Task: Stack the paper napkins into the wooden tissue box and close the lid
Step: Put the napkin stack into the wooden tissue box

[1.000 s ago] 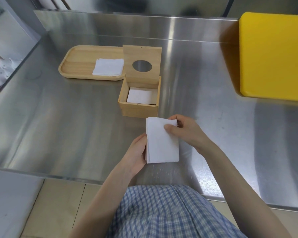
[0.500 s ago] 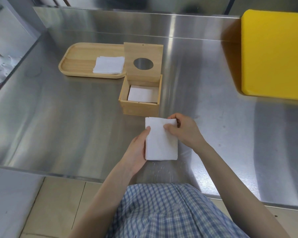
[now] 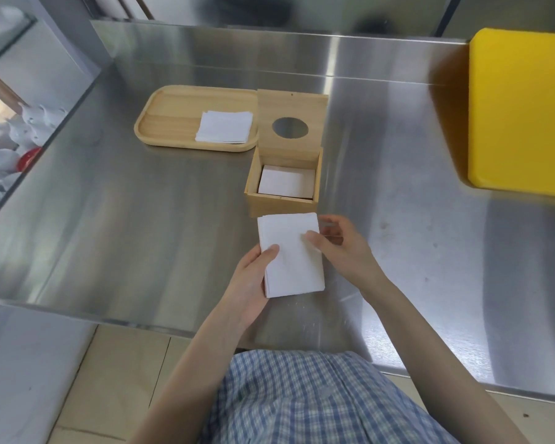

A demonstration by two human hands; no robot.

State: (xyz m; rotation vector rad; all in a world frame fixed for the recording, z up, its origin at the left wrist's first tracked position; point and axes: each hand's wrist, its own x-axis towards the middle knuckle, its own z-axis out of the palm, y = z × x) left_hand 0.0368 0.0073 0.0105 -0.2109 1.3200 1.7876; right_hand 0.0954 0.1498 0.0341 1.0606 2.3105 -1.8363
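Note:
A folded stack of white napkins (image 3: 290, 254) is held just in front of the wooden tissue box (image 3: 281, 206). My left hand (image 3: 252, 280) grips its left edge with the thumb on top. My right hand (image 3: 340, 248) pinches its right side, thumb on the paper. The box stands open with white napkins (image 3: 285, 184) inside. Its lid (image 3: 290, 121), with a round hole, stands upright at the back. More napkins (image 3: 224, 127) lie on a wooden tray (image 3: 167, 120) left of the lid.
Everything sits on a steel counter (image 3: 125, 219) whose front edge runs near my body. A large yellow block (image 3: 523, 110) stands at the right. Left of the counter is a lower area with white items and something red (image 3: 29, 157).
The napkin stack has been squared up and shifted slightly toward the box. My left thumb has moved onto the top of the stack; my right hand keeps its pinch.

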